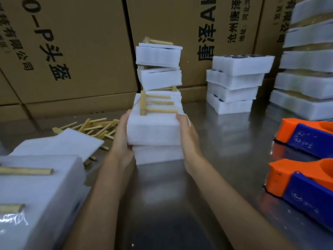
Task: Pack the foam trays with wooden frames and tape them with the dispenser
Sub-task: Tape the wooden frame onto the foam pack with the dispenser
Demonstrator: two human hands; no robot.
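A white foam tray [155, 129] sits on top of a second foam tray [158, 154] at the middle of the metal table. A wooden frame [156, 104] of light sticks lies on its top. My left hand [122, 136] grips the tray's left side and my right hand [187, 134] grips its right side. Two orange and blue tape dispensers [306, 136] [299, 186] lie at the right edge of the table.
A leaning stack of foam trays [158, 69] stands behind the held one. More tray stacks [237, 83] [306, 69] stand at the right. Loose wooden sticks [93, 127] lie at the left, beside foam sheets [59, 143] and a packed tray [36, 195]. Cardboard boxes [72, 51] wall the back.
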